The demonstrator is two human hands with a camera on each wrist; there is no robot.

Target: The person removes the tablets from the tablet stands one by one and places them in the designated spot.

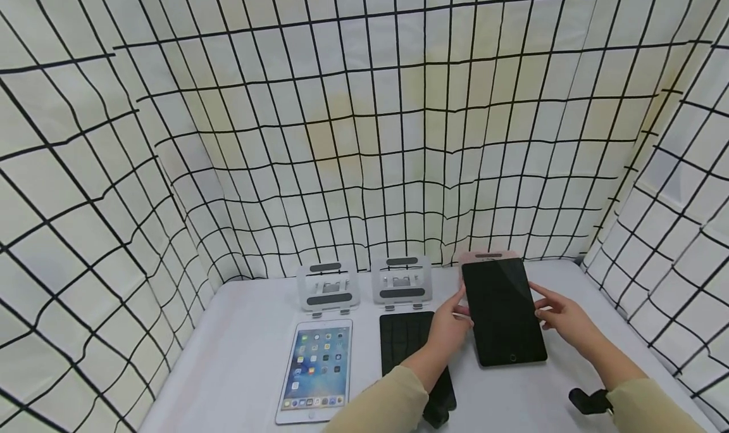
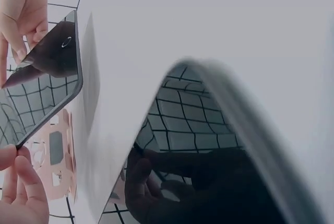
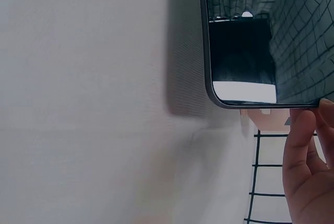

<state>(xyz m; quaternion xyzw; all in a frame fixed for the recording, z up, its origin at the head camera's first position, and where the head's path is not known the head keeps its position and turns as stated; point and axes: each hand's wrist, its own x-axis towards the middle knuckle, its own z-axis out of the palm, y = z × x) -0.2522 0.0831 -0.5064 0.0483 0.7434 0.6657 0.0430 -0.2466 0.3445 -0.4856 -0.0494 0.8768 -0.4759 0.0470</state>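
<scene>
Both hands hold a black tablet (image 1: 504, 319) upright by its long sides, its dark screen facing me and its home button at the bottom. My left hand (image 1: 450, 328) pinches the left edge between thumb and fingers. On the opposite edge, my right hand (image 1: 569, 319) does the same, as its fingertips (image 3: 302, 125) show in the right wrist view. A pink tablet stand (image 2: 62, 140) is behind the tablet, mostly hidden by it in the head view. The tablet's lower end casts a shadow on the white table in the wrist views.
A second black tablet (image 1: 393, 332) lies on the table, partly under my left forearm. Left of it lies a white tablet (image 1: 319, 370) with its screen lit. Behind these are two whitish stands (image 1: 328, 287). Grid-patterned curtains (image 1: 398, 167) enclose the back and sides.
</scene>
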